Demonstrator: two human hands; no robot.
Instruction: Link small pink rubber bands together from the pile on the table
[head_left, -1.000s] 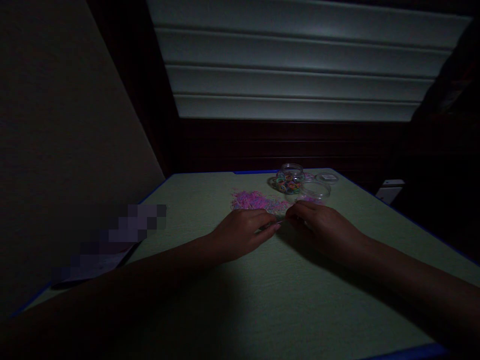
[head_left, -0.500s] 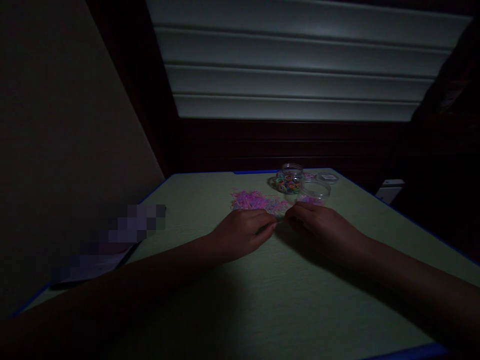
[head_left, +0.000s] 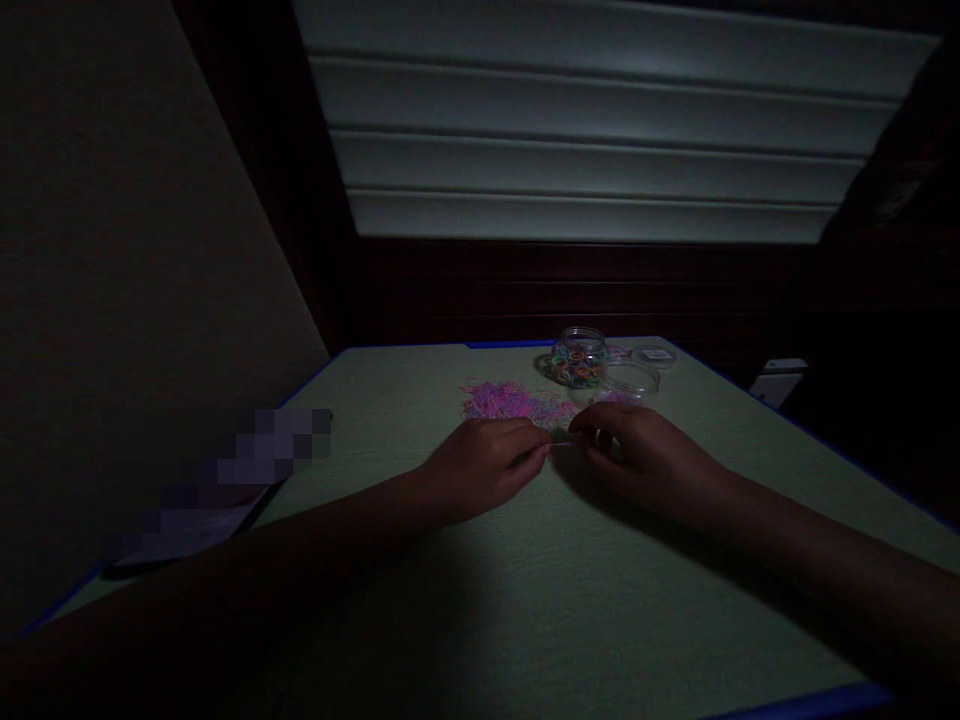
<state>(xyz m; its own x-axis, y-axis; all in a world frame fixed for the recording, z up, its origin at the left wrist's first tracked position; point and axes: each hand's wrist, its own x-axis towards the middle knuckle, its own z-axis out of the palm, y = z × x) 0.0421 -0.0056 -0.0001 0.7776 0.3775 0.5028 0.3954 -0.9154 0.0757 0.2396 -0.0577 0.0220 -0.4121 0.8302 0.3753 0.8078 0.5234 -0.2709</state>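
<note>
A thin pale rubber band spans the small gap between my two hands, low over the table. My left hand pinches one end between thumb and fingertips. At the other end are the closed fingers of my right hand, curled with a gap under the index finger. Just beyond the left hand lies a loose pile of pink and purple rubber bands. Behind the right hand stands an open clear tub with pink bands low inside, partly hidden by that hand.
A clear jar of multicoloured bands stands at the back, beside a clear lid. The pale green table has blue edges. A blurred-out flat object lies at the left edge. The room is dim.
My right hand has shifted slightly, its fingers more curled and lifted. The strand between the hands shows more clearly and looks longer. My left hand has barely moved.
</note>
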